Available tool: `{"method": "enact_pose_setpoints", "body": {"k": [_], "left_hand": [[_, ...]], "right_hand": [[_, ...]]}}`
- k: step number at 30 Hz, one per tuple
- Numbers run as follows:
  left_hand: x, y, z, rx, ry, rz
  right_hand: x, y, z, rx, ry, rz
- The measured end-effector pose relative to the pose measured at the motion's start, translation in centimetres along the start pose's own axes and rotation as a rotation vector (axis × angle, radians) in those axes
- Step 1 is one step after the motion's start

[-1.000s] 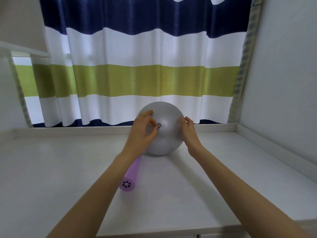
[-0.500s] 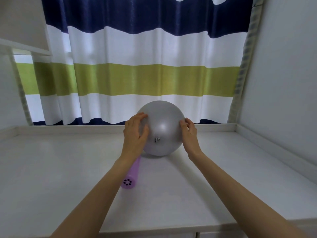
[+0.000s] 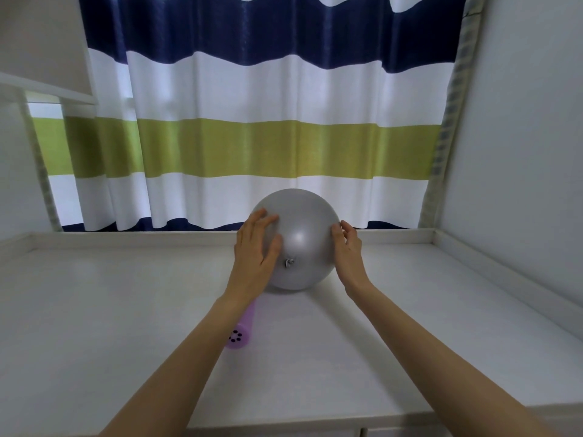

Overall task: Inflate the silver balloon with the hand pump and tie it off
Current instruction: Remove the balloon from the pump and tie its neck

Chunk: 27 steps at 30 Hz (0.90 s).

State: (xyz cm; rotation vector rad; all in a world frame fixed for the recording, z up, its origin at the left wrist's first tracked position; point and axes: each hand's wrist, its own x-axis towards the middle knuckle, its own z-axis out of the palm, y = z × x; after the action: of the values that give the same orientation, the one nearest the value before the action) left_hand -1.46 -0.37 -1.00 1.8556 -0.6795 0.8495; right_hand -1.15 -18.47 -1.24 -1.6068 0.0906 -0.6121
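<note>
Silver balloon (image 3: 299, 238) is fully blown up and cupped between both hands, resting on the white table (image 3: 110, 310) just in front of the striped curtain (image 3: 252, 146). So the grip: the left hand (image 3: 255, 257) is laid flat against the balloon's left side with fingers spread and the thumb pressed onto the front, while the right hand (image 3: 347, 250) is touching the balloon's right side with loosely curled fingertips. Nothing is being pinched by either hand; the balloon is just steadied between open palms.

The knot (image 3: 289, 262) is tied and can be seen on the lower front of the balloon, facing the camera, just right of the left thumb. A second ago that knot was being pinched by the left fingers and sat higher, near the balloon's middle. Half a second ago it had already been let go and the left hand had been moved onto the balloon's side. Since then the knot has been rolled a bit lower, and the left fingers have been fanned out wider over the balloon's upper left. The right hand has barely been shifted against the balloon.

The purple hand pump (image 3: 241, 334) is lying on the table below and left of the balloon, mostly hidden under the left forearm, with its holed end facing the camera. It hasn't been moved relative to the balloon.
</note>
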Motion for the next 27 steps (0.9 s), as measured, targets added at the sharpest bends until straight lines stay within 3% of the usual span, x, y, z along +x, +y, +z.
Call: {"method": "enact_pose_setpoints", "body": {"k": [13,27], "left_hand": [[0.2,-0.1,-0.3,0.032,0.028,0.003],[0.1,1.1,0.0,0.042,0.048,0.044]], "right_hand": [[-0.2,-0.5,-0.9,0.004,0.01,-0.016],[-0.4,-2.0,-1.2,-0.039,0.014,-0.154]]}}
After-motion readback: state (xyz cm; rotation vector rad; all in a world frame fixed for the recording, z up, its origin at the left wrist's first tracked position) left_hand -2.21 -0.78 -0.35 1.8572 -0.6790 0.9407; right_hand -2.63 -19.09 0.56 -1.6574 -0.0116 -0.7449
